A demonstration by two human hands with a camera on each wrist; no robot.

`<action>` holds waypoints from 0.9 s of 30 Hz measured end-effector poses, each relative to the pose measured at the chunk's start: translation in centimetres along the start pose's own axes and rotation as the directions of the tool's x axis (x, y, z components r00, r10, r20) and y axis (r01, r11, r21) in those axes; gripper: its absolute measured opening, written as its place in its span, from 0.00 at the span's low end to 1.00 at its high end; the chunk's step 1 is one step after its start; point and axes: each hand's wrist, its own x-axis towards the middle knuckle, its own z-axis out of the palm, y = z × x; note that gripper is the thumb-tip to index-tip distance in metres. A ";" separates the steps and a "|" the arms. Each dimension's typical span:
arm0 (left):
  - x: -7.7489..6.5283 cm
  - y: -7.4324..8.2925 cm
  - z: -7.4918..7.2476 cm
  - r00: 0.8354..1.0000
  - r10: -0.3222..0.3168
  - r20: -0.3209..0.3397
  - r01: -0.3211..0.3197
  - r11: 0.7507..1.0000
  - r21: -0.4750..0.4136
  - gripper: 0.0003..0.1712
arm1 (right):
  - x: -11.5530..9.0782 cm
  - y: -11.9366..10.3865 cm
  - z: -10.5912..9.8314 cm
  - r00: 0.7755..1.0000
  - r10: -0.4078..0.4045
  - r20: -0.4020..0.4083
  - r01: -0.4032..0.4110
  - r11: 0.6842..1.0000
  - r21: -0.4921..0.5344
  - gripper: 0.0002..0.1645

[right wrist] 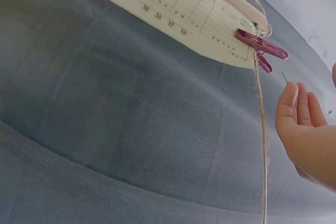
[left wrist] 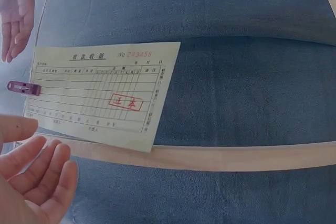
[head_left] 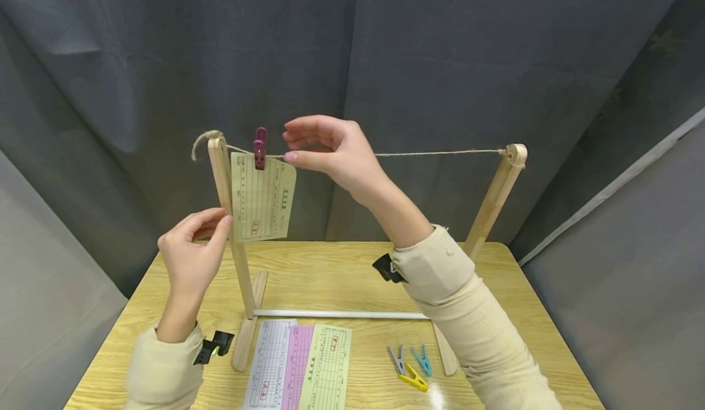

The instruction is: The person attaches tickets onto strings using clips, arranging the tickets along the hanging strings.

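Observation:
A pale yellow receipt slip (head_left: 263, 199) hangs from the twine (head_left: 440, 152), fastened by a dark purple clothespin (head_left: 260, 147). To the right of this clothespin, my right hand (head_left: 341, 153) is raised with fingers gently bent and holding nothing. The right wrist view shows that hand apart from the clothespin (right wrist: 260, 44) and the twine. My left hand (head_left: 193, 248) is beside the left wooden post (head_left: 221, 174), near the slip's lower left edge. Seen in the left wrist view, its loosely bent fingers (left wrist: 52, 174) hold nothing and are apart from the slip (left wrist: 100, 95).
On the wooden table (head_left: 496, 336) lie overlapping white (head_left: 270, 361), pink (head_left: 298, 361) and yellow-green slips (head_left: 327, 373). Grey (head_left: 398, 360), blue (head_left: 423, 361) and yellow clothespins (head_left: 414, 380) lie to their right. A white rod (head_left: 341, 314) runs low between the posts; the right post (head_left: 492, 199) carries the twine's other end.

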 end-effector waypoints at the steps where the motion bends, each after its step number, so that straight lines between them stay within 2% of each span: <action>1: -0.1 0.0 -0.1 1.000 0.002 0.001 -0.002 1.000 -0.005 0.07 | -0.2 0.0 0.0 1.000 0.003 0.003 -0.003 1.000 0.011 0.22; 7: -1.0 0.4 -0.2 0.999 0.030 0.045 -0.026 0.997 -0.075 0.09 | -2.0 0.8 -0.3 1.000 -0.016 0.013 0.015 0.997 0.069 0.21; 12: -1.9 1.1 -0.4 0.990 0.067 0.120 -0.047 0.986 -0.161 0.12 | -3.9 1.7 -1.1 0.999 -0.037 -0.009 0.038 0.995 0.095 0.21; 17: -2.5 1.6 -0.3 0.975 0.116 0.190 -0.071 0.971 -0.229 0.16 | -5.9 2.6 -2.0 0.998 -0.055 -0.020 0.057 0.994 0.094 0.21; 23: -3.3 1.7 0.0 0.947 0.181 0.264 -0.105 0.955 -0.278 0.19 | -8.1 3.7 -2.7 0.998 -0.070 0.001 0.069 0.993 0.100 0.22; 27: -3.9 1.6 0.1 0.932 0.180 0.314 -0.093 0.958 -0.273 0.20 | -9.6 4.5 -3.3 0.998 -0.057 -0.001 0.057 0.993 0.099 0.22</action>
